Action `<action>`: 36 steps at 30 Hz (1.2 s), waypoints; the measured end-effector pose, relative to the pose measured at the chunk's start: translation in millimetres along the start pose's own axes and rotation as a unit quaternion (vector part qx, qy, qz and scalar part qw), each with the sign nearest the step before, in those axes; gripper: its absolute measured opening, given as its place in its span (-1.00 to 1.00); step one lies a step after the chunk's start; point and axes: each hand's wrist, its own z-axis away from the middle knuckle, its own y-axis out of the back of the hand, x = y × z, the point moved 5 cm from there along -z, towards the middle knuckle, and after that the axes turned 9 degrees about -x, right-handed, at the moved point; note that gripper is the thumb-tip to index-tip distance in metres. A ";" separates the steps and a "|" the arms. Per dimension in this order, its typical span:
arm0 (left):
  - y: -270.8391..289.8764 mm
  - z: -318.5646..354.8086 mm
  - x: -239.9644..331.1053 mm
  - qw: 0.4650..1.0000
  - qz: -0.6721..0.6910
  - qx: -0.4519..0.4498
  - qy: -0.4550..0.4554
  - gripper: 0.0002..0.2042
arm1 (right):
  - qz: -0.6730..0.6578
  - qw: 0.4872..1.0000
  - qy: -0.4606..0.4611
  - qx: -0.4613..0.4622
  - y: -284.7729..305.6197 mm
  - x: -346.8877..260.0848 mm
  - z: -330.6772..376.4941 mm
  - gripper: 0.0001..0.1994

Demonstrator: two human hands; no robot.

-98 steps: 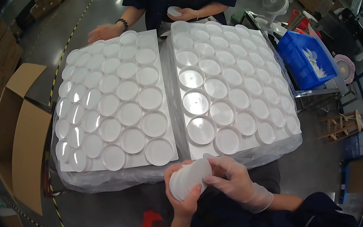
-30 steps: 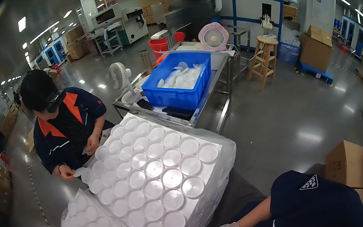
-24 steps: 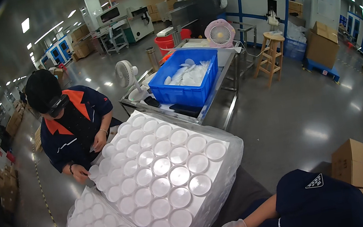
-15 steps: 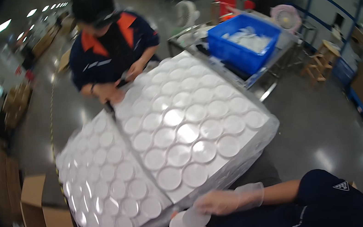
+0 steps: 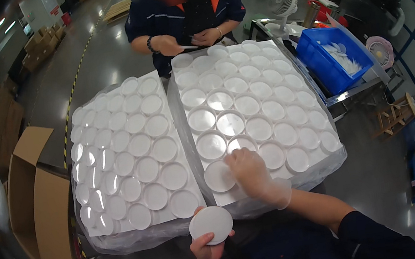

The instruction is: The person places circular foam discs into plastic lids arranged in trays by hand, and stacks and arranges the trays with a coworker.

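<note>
1 left hand (image 5: 207,248) clamps a white disc (image 5: 211,223); right hand (image 5: 251,173) curls palm-down, grip unclear.

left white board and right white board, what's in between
In the head view, plastic wrap lines the gap between the left board and right board.

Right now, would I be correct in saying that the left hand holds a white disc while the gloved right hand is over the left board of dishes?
Not quite: in the head view, the gloved right hand is over the right board of dishes, not the left board. The left hand does hold a white disc.
</note>
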 end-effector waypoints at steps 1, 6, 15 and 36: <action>0.6 -1.8 0.3 1.000 0.003 0.004 -0.001 -0.33 | 0.004 0.984 0.166 0.064 3.1 -12.4 5.6 -0.65; 4.7 -11.2 1.1 0.999 0.032 -0.007 0.008 -0.30 | -0.077 0.946 0.312 0.046 -8.3 -30.4 16.4 -0.61; 7.9 -16.5 11.4 0.994 -0.026 0.037 -0.097 -0.30 | -0.050 0.968 0.231 0.089 -5.0 -29.9 16.3 -0.57; -6.0 -13.6 -1.5 0.996 -0.036 -0.026 -0.083 -0.37 | -0.574 0.800 -0.139 0.102 -5.8 64.5 60.8 -0.89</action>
